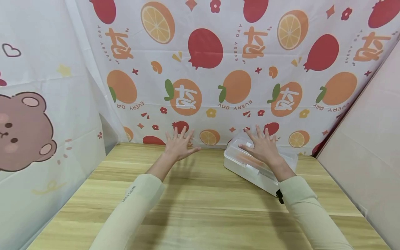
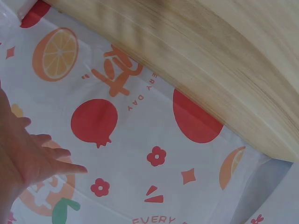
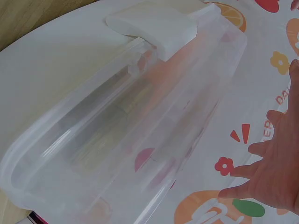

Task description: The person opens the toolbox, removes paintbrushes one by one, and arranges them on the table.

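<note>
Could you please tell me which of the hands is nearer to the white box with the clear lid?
Right: the right hand appears spread over the white box, while the left hand is apart from it, off to its left.

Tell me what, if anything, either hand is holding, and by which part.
Nothing is held: the left hand and right hand are both empty, fingers spread, and neither grips the clear-lidded box.

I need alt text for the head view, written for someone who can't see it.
A person's empty left hand and right hand reach forward, spread wide, above a wood-grain table, the right one over a white box with a clear lid. Behind them hangs a fruit-printed white cloth.
</note>
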`<action>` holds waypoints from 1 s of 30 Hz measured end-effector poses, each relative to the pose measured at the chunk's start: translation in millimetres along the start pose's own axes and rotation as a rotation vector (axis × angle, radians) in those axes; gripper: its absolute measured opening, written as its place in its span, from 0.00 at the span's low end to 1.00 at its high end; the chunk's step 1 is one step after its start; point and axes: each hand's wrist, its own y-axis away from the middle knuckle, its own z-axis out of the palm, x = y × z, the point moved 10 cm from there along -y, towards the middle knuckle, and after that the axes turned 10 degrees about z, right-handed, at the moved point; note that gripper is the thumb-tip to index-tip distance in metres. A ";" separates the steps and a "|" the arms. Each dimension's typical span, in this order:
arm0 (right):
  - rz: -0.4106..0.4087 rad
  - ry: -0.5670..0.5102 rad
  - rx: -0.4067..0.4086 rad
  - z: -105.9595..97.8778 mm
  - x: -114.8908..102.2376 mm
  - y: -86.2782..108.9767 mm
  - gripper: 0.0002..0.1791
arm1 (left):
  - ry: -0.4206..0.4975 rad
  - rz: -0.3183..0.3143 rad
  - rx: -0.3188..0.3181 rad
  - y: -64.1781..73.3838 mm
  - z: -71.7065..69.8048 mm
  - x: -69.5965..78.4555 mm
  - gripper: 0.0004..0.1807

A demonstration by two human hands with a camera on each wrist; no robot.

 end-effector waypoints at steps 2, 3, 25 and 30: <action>-0.004 0.001 0.005 -1.4 -0.3 0.9 0.47 | 0.000 0.004 0.007 -0.4 -1.0 1.1 0.47; -0.007 0.000 0.007 -2.0 -0.5 1.4 0.47 | -0.001 0.006 0.008 -0.6 -1.3 1.6 0.47; -0.003 0.027 0.022 -12.0 21.6 16.3 0.47 | -0.020 0.138 0.087 -18.8 -18.4 42.5 0.44; -0.007 -0.010 0.023 -16.2 31.1 25.4 0.46 | -0.025 0.211 0.090 -28.3 -22.3 63.1 0.43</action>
